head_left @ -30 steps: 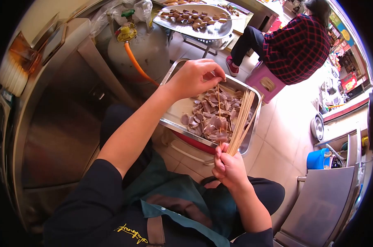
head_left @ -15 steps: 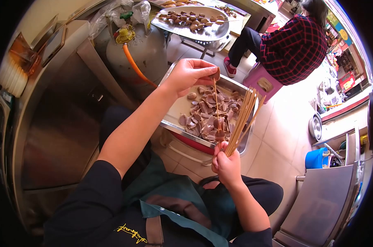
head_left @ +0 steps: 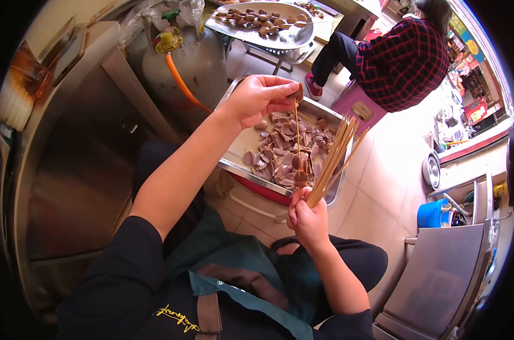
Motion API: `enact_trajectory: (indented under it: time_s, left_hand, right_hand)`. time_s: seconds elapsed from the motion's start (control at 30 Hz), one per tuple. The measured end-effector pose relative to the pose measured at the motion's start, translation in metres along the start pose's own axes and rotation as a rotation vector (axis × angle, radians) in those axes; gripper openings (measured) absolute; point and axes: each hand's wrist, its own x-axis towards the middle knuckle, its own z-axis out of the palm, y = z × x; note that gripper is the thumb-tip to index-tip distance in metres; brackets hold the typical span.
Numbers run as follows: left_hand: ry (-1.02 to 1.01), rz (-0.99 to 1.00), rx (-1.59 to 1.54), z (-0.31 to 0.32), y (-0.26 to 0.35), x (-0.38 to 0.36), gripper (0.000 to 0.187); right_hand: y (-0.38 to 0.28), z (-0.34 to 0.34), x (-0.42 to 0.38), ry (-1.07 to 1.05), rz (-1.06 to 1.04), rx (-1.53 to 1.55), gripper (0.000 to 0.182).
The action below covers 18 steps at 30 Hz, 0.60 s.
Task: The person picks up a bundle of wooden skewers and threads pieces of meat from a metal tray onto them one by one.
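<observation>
Tiled floor [head_left: 370,195], below. Your left hand [head_left: 251,102]: pinching one meat slice [head_left: 296,94], probably light, soft, slippery; best taken by its edges. Your right hand [head_left: 309,222]: clenched around the part-loaded skewer [head_left: 298,133] and spare sticks [head_left: 334,158], likely stiff. Beneath: loose slices [head_left: 279,153], steel tray [head_left: 248,171]. Beyond: filled dish [head_left: 302,41].

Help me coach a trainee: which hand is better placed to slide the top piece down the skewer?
Probably the left hand: it pinches a piece atop the skewer, while the right hand grips its lower end and a stick bundle.
</observation>
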Motion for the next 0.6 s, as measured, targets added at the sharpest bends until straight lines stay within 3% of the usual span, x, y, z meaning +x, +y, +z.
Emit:
enact_trajectory:
  time_s: [0.4,0.5,0.6]
  left_hand:
    - [-0.075,-0.001,0.131,0.01,-0.011,-0.002,0.025]
    - [-0.107,-0.084,0.163,0.024,-0.023,-0.008,0.031]
    - [-0.125,-0.09,0.119,0.03,-0.032,-0.01,0.024]
  right_hand:
    - [-0.008,0.001,0.005,-0.054,0.16,0.185,0.011]
    - [-0.011,-0.003,0.008,-0.088,0.195,0.245,0.011]
    - [-0.016,-0.003,0.009,-0.1,0.203,0.284,0.01]
